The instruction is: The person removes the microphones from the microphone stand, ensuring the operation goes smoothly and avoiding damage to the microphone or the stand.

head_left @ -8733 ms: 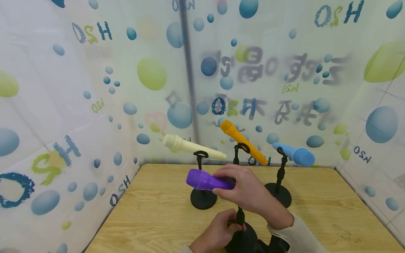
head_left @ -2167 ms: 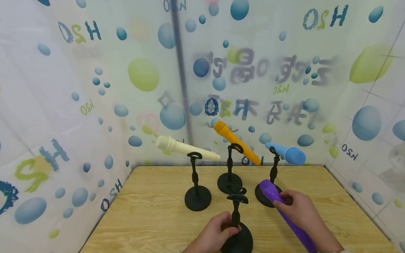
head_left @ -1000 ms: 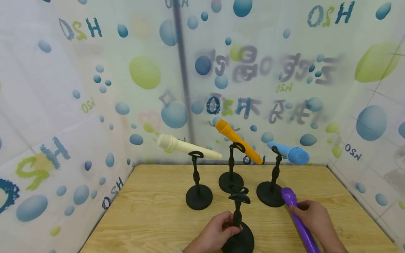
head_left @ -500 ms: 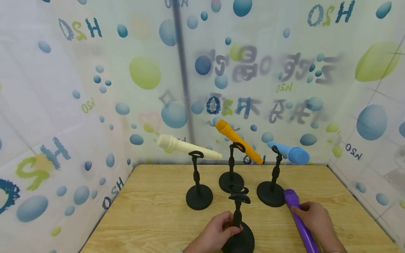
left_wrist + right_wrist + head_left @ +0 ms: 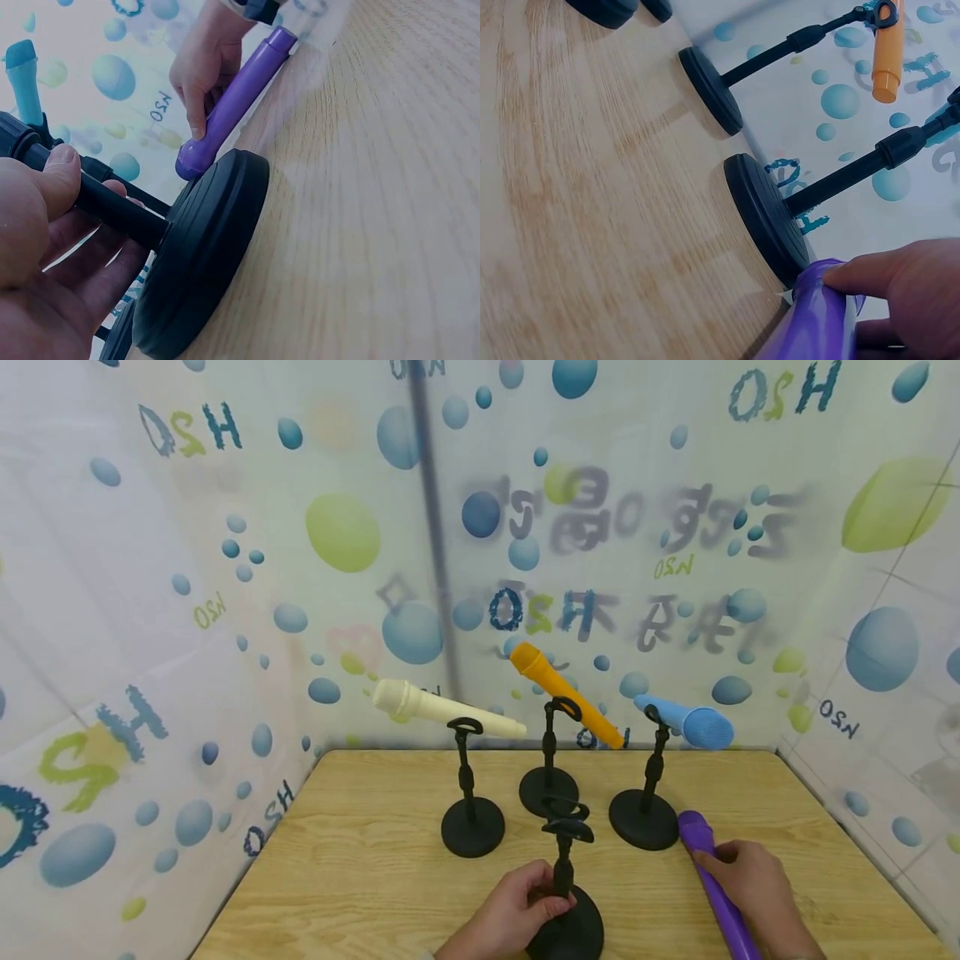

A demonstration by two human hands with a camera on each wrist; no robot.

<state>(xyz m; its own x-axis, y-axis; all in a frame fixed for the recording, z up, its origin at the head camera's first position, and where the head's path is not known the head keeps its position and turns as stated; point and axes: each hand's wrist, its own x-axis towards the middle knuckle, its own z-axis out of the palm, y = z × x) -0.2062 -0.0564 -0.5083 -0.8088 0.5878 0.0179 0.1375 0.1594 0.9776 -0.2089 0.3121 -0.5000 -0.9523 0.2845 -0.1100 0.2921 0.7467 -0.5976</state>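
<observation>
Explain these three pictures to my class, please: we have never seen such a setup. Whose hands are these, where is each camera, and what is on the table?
There is no machine: a person works with bare hands and wears three cameras. The wide picture comes from the head, the two close ones from the wrists. On the wooden table stand four black microphone stands. Three at the back carry a cream microphone, an orange microphone and a blue microphone. The left hand grips the post of the empty front stand. The right hand holds a purple microphone, which lies low by the table near the blue one's base.
</observation>
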